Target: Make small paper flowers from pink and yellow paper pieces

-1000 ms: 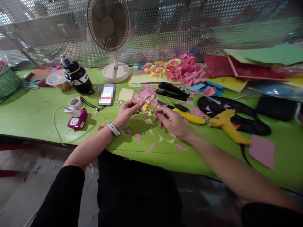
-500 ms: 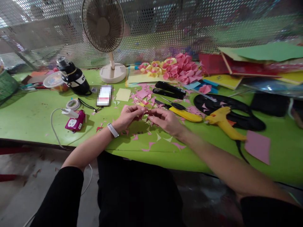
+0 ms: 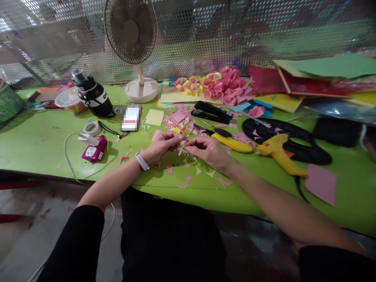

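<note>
1. Along the near edge of the green counter (image 3: 41, 149), curved pink scraps (image 3: 185, 182) are being seen lying loose.
2. Above these scraps, both hands are being brought close together; by the closed fingertips of the left hand (image 3: 166, 145) and the right hand (image 3: 210, 152), a small pink paper piece (image 3: 182, 148) is being pinched, its shape being blurred.
3. On the right, a yellow glue gun (image 3: 274, 150) is being partly backed by a black ring-shaped object (image 3: 314, 152), while a pink sheet (image 3: 321, 184) is lying beside its handle.
4. On the left, a white plug (image 3: 88, 140) is being held in a magenta adaptor (image 3: 94, 150).
5. Beyond the hands, a yellow-handled tool (image 3: 232, 143) is lying nearer than a black stapler (image 3: 212, 112).
6. Toward the back, pink paper flowers (image 3: 229, 86) are being heaped beside yellow-and-pink ones (image 3: 194, 85); farther left, a fan (image 3: 131, 33) is standing.
</note>
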`<state>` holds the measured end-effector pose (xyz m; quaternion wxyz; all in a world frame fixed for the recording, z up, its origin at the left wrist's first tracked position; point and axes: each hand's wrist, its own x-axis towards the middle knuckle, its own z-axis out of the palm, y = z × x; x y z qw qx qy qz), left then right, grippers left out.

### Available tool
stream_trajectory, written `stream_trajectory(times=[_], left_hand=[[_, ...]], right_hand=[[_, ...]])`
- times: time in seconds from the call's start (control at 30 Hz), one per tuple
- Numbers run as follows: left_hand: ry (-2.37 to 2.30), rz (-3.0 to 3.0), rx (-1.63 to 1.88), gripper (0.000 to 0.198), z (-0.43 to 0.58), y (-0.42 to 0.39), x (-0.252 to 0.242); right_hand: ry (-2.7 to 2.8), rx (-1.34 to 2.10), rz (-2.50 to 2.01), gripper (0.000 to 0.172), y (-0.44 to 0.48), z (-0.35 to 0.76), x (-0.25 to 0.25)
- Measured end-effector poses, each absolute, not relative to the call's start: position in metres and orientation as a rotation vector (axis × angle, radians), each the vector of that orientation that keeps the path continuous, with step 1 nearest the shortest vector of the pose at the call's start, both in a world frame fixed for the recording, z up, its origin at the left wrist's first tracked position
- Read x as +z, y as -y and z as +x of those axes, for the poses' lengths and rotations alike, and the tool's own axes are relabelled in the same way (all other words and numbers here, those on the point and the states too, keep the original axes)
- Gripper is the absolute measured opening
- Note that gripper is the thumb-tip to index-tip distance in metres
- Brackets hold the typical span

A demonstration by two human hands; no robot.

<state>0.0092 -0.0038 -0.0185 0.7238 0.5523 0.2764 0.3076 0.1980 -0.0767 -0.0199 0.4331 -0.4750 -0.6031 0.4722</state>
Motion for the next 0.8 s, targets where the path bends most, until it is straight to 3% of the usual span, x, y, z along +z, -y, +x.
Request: stream_trajectory(times=[0.8], left_hand=[[-0.587,1.181,0.71,0.036,0.011,0.0057,-0.0223]], right_hand=[[1.43,1.305,-1.125,0.016,0.0781,0.1938,-0.0197]])
